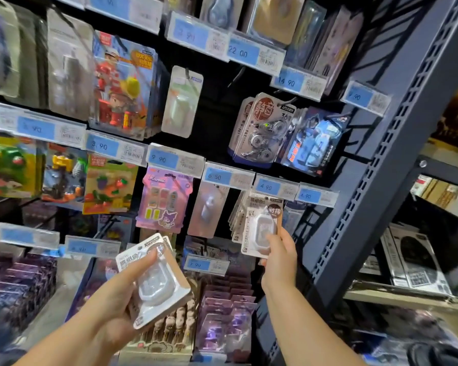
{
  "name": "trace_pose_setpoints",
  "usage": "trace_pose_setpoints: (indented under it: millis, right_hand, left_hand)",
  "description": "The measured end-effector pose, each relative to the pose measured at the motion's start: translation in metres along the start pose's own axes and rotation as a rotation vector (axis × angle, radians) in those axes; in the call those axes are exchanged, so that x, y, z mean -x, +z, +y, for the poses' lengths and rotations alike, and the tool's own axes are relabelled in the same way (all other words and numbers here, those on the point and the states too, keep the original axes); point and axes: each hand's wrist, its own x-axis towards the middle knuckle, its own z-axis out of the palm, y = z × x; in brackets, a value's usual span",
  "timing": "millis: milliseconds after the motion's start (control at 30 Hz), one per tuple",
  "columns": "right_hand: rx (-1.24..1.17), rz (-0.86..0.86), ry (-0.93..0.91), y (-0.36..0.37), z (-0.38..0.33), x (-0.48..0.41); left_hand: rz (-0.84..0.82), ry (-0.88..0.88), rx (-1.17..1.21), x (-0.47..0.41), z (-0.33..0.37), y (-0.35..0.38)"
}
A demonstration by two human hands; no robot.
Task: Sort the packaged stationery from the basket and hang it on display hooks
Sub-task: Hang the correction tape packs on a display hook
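Note:
My left hand (114, 294) grips a small stack of white blister packs (156, 283) of correction tape, tilted, low in the middle of the view. My right hand (279, 256) pinches the lower edge of one more such white pack (261, 223), held upright against a row of like packs hanging on a hook (238, 215) under the 4.90 price tag (267, 186). Whether the pack's hole sits on the hook is hidden. No basket is in view.
Display hooks carry toy and stationery packs with blue price tags across the wall. A purple pack (164, 202) and a grey pack (209, 207) hang left of my right hand. A dark steel upright (376, 165) stands close on the right. Boxed goods fill the lower shelf (222, 318).

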Motion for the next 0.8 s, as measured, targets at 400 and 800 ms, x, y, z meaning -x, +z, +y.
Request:
trace_pose_setpoints:
  millis: [400, 800]
  right_hand:
    - [0.143, 0.052, 0.020, 0.011, 0.024, -0.031]
    - [0.467, -0.884, -0.057, 0.047, 0.002, 0.066]
  left_hand:
    - [-0.024, 0.044, -0.103, -0.032, 0.002, -0.006]
    - [-0.106, 0.181, -0.265, -0.030, -0.005, -0.016]
